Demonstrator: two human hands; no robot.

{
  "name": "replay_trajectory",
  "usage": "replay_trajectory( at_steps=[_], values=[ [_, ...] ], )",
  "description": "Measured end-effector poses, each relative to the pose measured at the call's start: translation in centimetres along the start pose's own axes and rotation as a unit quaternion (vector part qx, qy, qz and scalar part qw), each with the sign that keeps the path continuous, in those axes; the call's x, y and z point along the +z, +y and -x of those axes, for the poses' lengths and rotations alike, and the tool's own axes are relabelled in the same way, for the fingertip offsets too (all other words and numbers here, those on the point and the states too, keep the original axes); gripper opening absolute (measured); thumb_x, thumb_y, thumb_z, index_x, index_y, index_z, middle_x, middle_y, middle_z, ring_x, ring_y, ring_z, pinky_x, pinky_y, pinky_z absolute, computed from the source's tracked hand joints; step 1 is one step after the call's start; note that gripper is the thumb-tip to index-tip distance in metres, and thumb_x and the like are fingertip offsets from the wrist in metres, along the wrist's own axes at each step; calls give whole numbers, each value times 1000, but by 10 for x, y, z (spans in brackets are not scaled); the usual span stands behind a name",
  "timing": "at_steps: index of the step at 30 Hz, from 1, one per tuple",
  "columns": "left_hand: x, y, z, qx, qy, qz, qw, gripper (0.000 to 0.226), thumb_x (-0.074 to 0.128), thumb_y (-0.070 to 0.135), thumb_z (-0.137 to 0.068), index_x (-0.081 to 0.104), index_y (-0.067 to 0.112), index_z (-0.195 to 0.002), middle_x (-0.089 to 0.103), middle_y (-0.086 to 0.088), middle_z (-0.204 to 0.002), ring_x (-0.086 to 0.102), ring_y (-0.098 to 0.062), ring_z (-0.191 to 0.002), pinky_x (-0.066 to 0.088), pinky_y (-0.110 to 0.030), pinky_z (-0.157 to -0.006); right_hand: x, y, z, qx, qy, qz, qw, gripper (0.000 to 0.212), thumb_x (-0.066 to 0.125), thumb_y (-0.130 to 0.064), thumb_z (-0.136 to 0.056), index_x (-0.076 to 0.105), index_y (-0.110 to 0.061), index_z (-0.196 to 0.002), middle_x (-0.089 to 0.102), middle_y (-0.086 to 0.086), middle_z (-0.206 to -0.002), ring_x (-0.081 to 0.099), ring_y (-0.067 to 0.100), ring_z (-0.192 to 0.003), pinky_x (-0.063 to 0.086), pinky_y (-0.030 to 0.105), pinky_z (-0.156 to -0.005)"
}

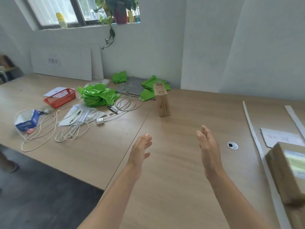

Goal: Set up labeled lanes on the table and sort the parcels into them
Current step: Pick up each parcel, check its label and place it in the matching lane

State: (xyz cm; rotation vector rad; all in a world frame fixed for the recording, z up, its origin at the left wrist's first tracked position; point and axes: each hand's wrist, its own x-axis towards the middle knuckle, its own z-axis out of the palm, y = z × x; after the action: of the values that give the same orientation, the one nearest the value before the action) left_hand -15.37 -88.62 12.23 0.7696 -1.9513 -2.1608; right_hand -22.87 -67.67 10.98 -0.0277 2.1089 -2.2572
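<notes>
My left hand (140, 152) and my right hand (209, 149) hover over the wooden table (173, 171), palms facing each other, fingers straight, holding nothing. Beyond them a narrow brown cardboard parcel (162, 100) stands upright. At the right edge lies a larger brown parcel (287, 171) with a printed label. Two white strips (252, 129) run along the table on the right as lane dividers, with a white label card (280, 137) between them. Green plastic mailer bags (99, 95) are heaped at the back, with more green bags (150, 86) near the wall.
A red mesh basket (60, 97), a blue box (28, 122), tangled white cables (72, 128) and papers (79, 114) crowd the left table. White boards (66, 63) lean on the wall. A cable grommet (232, 145) sits right of my hand. A plant (118, 9) hangs from the windowsill.
</notes>
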Motion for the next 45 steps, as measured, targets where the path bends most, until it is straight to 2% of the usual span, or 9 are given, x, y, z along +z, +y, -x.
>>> replay_trajectory(
  at_steps=[7, 14, 20, 24, 30, 35, 37, 42, 45],
  values=[
    [5, 41, -113, -8, -9, -16, 1000, 21, 50, 47, -108, 61, 34, -119, 64, 7, -139, 59, -10, -131, 45, -49, -116, 59, -1, -107, -8, -22, 43, 999, 56, 55, -36, -109, 41, -23, -161, 44, -5, -162, 40, 8, -148, 30, 25, -110],
    [14, 63, -219, -21, -11, -35, 999, 43, 49, 48, -107, 54, 26, -144, 61, 2, -145, 57, -13, -134, 42, -51, -118, 99, 7, -197, 11, -21, 72, 997, 59, 53, -38, -109, 37, -21, -163, 40, -1, -166, 36, 10, -151, 27, 26, -115],
    [27, 71, -313, -36, -31, -47, 998, 32, 46, 50, -109, 49, 33, -136, 54, 2, -152, 52, -15, -139, 40, -52, -120, 133, 30, -276, 41, -18, 92, 995, 64, 52, -42, -109, 32, -19, -165, 34, -2, -171, 30, 14, -157, 24, 33, -125],
    [33, 69, -373, -54, -49, -58, 996, 51, 43, 51, -110, 44, 28, -155, 45, 1, -162, 44, -16, -147, 36, -53, -121, 155, 52, -329, 57, -23, 120, 991, 67, 52, -44, -109, 31, -17, -166, 32, -1, -172, 29, 15, -158, 22, 38, -130],
    [45, 65, -438, -77, -65, -58, 993, 59, 36, 56, -110, 35, 30, -163, 31, 0, -171, 33, -22, -155, 29, -53, -126, 177, 76, -398, 67, -29, 159, 985, 64, 46, -47, -111, 32, -17, -166, 29, -1, -174, 24, 14, -160, 16, 35, -131],
    [57, 60, -473, -80, -66, -34, 994, 55, 30, 60, -111, 43, 34, -157, 50, 5, -152, 38, -23, -150, 28, -50, -124, 195, 81, -432, 128, -36, 122, 984, 68, 32, -61, -110, 35, -22, -165, 33, 1, -172, 29, 19, -159, 20, 42, -131],
    [60, 56, -483, -88, -74, -30, 993, 56, 27, 64, -109, 53, 34, -149, 56, 13, -134, 43, -21, -144, 29, -49, -118, 201, 81, -436, 148, -48, 121, 980, 70, 28, -66, -109, 41, -22, -162, 39, 0, -169, 33, 20, -157, 22, 42, -130],
    [61, 50, -482, -102, -106, -19, 989, 64, 22, 71, -106, 67, 33, -131, 69, 7, -128, 58, -21, -125, 43, -37, -86, 200, 84, -428, 161, -74, 113, 978, 68, 22, -64, -110, 56, -23, -151, 55, -1, -156, 47, 17, -143, 31, 37, -117],
    [60, 47, -463, -108, -108, -10, 988, 57, 22, 71, -106, 68, 37, -111, 69, 10, -119, 60, -18, -119, 44, -37, -85, 188, 91, -412, 161, -66, 106, 979, 70, 19, -68, -108, 61, -27, -146, 59, 1, -152, 50, 22, -142, 32, 45, -125]
  ],
)
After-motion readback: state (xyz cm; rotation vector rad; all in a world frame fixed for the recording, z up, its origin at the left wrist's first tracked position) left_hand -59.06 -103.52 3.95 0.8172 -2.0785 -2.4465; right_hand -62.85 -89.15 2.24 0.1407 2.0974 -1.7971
